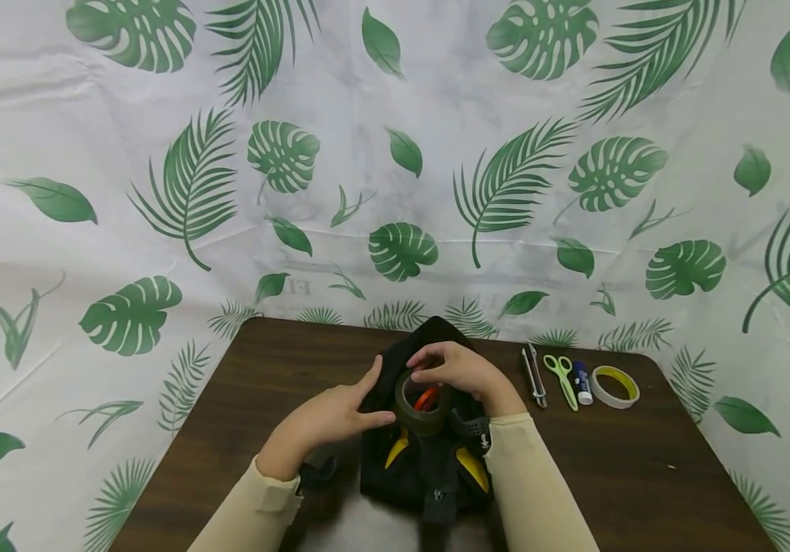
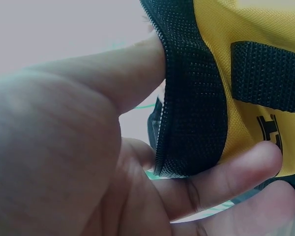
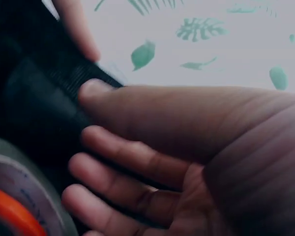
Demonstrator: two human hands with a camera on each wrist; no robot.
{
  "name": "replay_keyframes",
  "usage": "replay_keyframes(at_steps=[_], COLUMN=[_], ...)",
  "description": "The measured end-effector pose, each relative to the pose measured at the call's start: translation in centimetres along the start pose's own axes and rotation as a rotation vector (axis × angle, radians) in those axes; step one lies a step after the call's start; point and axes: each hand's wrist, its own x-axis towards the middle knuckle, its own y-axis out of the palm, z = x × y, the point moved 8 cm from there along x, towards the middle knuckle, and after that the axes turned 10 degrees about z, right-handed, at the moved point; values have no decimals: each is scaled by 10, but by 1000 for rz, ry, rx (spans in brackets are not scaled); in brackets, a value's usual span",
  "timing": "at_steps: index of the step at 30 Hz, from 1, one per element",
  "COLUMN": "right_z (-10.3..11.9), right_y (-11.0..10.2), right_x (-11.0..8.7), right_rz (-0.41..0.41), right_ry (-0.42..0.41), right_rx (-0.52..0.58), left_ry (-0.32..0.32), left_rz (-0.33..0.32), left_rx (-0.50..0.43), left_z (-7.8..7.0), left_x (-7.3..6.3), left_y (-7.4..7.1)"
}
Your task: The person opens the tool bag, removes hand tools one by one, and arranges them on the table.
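Note:
A black and yellow zippered bag stands in front of me, its mouth open. At its left edge my left hand grips the zippered rim, the thumb behind the rim and the fingers against the yellow side. A wide roll of brownish tape sits at the bag's mouth, with an orange curved item inside its ring. Over the roll reaches my right hand. Its fingers are loosely bent beside the roll, and the thumb tip lies against the bag's black fabric.
On the right of the brown table lie a utility knife, green-handled scissors, a blue glue stick and a pale tape roll with a yellow inner ring. A leaf-print cloth hangs behind the table.

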Motion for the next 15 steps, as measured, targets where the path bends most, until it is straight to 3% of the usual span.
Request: replay_keyframes(at_steps=[6,15], right_z=[-25,-48], right_y=[1,8], right_x=[4,13], right_rz=[-2,37], right_ry=[83,126], right_rx=[-11,31], left_ry=[-8,-16], left_rz=[6,-9], left_rx=[-6,7], left_z=[0,-1], left_x=[0,-1], left_y=[1,-1])
